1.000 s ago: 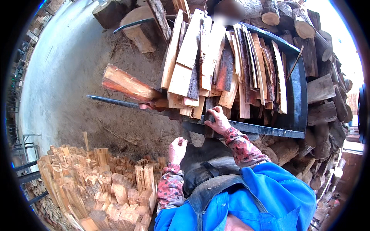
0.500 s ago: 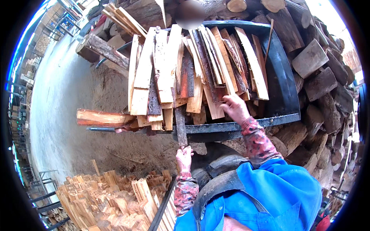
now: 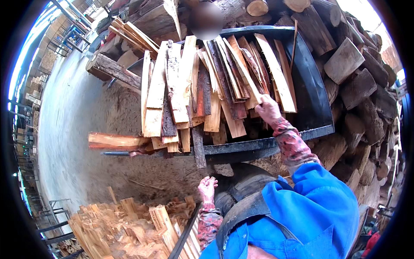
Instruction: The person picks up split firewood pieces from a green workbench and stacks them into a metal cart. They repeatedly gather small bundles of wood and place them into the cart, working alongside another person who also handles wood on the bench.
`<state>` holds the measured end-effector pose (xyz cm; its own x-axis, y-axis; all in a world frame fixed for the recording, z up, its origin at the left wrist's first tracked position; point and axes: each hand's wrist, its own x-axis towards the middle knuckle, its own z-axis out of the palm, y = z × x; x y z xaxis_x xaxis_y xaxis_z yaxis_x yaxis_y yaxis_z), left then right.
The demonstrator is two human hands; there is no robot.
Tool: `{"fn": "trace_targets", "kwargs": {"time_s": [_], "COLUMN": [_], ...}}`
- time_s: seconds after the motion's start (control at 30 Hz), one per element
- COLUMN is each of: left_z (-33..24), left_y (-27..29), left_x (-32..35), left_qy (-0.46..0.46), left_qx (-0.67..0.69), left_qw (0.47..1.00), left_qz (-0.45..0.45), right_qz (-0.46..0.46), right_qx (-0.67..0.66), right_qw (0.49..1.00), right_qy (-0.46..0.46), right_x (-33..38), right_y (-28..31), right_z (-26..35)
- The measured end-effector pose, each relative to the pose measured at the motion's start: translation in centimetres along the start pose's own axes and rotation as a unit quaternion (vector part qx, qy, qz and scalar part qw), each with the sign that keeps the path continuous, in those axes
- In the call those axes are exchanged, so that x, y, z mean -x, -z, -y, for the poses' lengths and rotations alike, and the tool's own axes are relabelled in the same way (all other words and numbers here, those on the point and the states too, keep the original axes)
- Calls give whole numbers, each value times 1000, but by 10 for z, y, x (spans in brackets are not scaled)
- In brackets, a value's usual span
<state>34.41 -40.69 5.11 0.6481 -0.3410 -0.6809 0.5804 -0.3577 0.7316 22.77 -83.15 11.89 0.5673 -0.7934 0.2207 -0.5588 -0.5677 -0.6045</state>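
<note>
Many split wood slats (image 3: 185, 90) lean in a fan on a black metal cradle (image 3: 310, 86). My right hand (image 3: 268, 110) reaches up to the right side of that fan and closes on the lower end of a pale slat (image 3: 246, 80). Down by a black tyre (image 3: 241, 185), my left hand (image 3: 207, 187) hangs below the cradle's front bar (image 3: 241, 149), fingers loosely apart and holding nothing. Both arms wear patterned sleeves under a blue jacket.
Round logs (image 3: 349, 64) are stacked high at the right and behind the cradle. A reddish split piece (image 3: 116, 140) sticks out left over the bar. Cut kindling (image 3: 125, 220) is piled at lower left. Metal barriers (image 3: 26, 129) edge the concrete floor. Another person (image 3: 206, 19) is behind the pile.
My right hand has risen from the cradle's front bar onto the slats and closed on one. My left hand has stayed low by the tyre.
</note>
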Motion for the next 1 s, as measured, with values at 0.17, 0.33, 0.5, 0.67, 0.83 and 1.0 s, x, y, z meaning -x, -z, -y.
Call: {"fn": "trace_targets", "kwargs": {"time_s": [0.17, 0.33, 0.5, 0.67, 0.83, 1.0], "left_z": [2, 7, -15, -19, -13, 1], "left_y": [-4, 4, 24, 59, 91, 119], "left_x": [4, -2, -8, -31, -62, -88], "left_qy": [-6, -3, -6, -14, -28, -57], "left_qx": [-6, 9, 4, 14, 41, 33], "left_qw": [1000, 1000, 1000, 1000, 998, 996], "left_qz": [9, 21, 6, -8, -41, -63], "right_qz": [-155, -207, -264, -165, -15, 125], "right_qx": [-272, -228, -321, -378, -359, -328], "right_qw": [943, 945, 908, 911, 933, 936], "right_qy": [-119, -111, -57, -15, 31, 27], "right_x": [-25, -29, -45, -91, -143, -189], "right_y": [92, 152, 174, 157, 118, 66], "right_z": [34, 79, 138, 206, 268, 350]}}
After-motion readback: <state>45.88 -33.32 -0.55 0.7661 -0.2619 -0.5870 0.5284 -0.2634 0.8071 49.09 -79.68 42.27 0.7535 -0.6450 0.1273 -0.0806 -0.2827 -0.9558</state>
